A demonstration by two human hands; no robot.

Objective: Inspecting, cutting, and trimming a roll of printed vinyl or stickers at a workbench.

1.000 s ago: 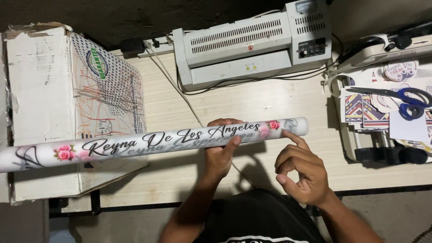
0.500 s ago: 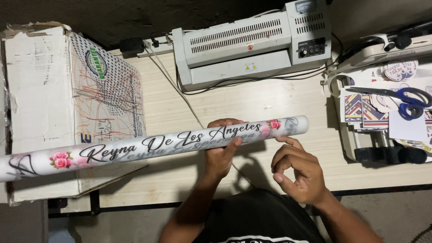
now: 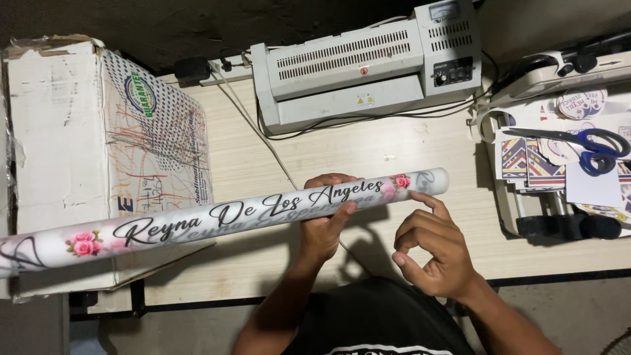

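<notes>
A long rolled white sheet [image 3: 197, 223] with black script lettering and pink roses stretches from the left edge to mid-right, held above a pale wooden table [image 3: 420, 158]. My left hand [image 3: 325, 227] grips the roll from below, right of its middle, fingers curled over it. My right hand [image 3: 434, 246] hovers just under the roll's right end, fingers apart and curved, the index fingertip touching or nearly touching the roll.
A grey laminating machine [image 3: 368, 62] stands at the back with cables running across the table. A worn cardboard box [image 3: 98, 151] sits at the left. At the right are a paper trimmer [image 3: 559, 223], printed sheets and blue-handled scissors [image 3: 585, 144].
The roll's left end has dropped a little, so it tilts more, and it has shifted slightly left. My right hand stays near its right end.
</notes>
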